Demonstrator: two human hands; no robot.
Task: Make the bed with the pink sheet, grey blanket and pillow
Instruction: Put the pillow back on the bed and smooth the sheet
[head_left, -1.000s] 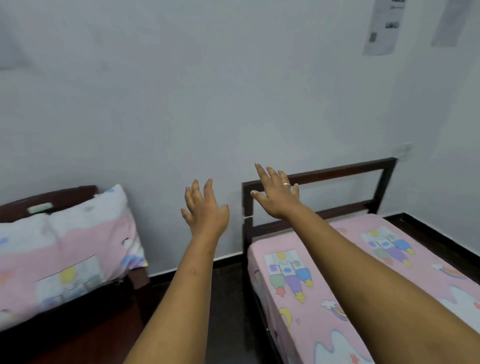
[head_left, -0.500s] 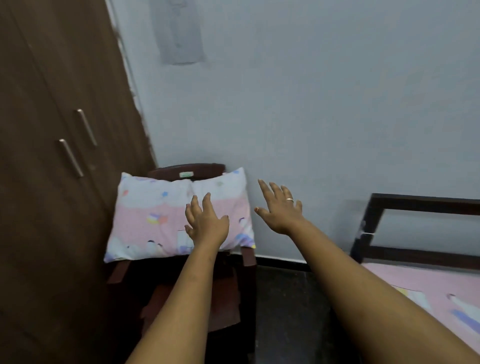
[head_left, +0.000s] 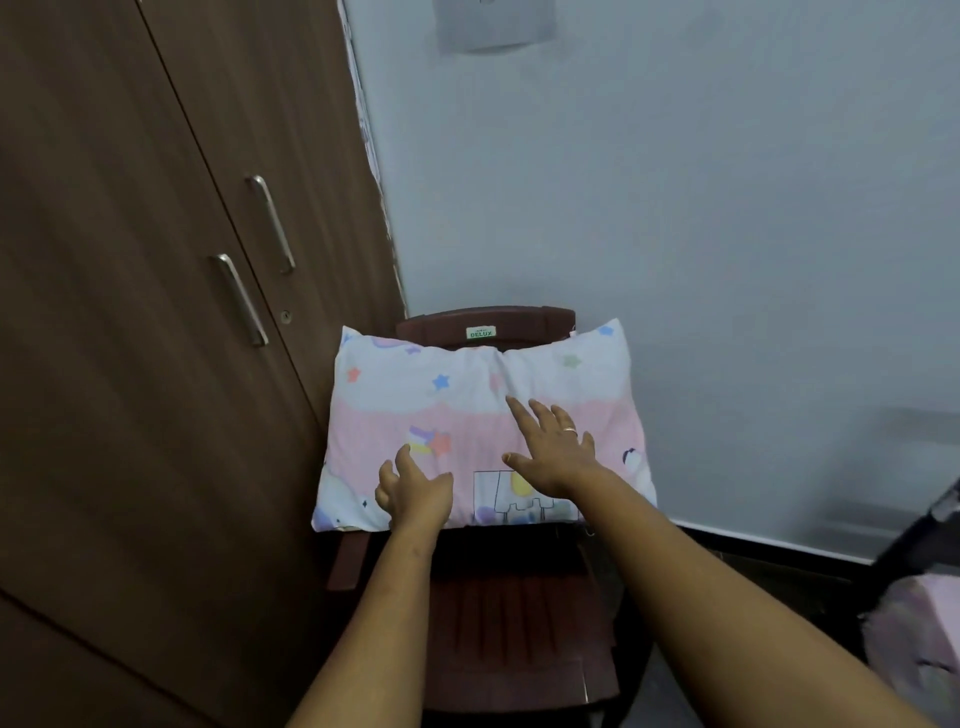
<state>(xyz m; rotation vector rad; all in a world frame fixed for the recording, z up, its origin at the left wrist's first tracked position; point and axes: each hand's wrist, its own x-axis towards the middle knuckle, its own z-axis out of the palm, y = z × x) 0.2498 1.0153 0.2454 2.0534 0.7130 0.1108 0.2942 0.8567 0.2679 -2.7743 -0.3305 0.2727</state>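
Two bare hands are extended over one pillow. Left of the chair (head_left: 519, 613) stands a brown wardrobe (head_left: 156, 312); the chair itself backs onto the wall. The pillow (head_left: 467, 395), pink and white with a star print, leans against the chair's backrest, and its ends overhang both armrests. It is probably light, soft and limp, so it would sag if lifted by one corner; a grip at both short ends should carry it flat. The left hand (head_left: 413, 491), above the chair's left armrest, has loosely curled fingers and holds nothing. The right hand (head_left: 553, 452), over the chair's middle, is spread flat and empty. Contact with the cover cannot be determined.
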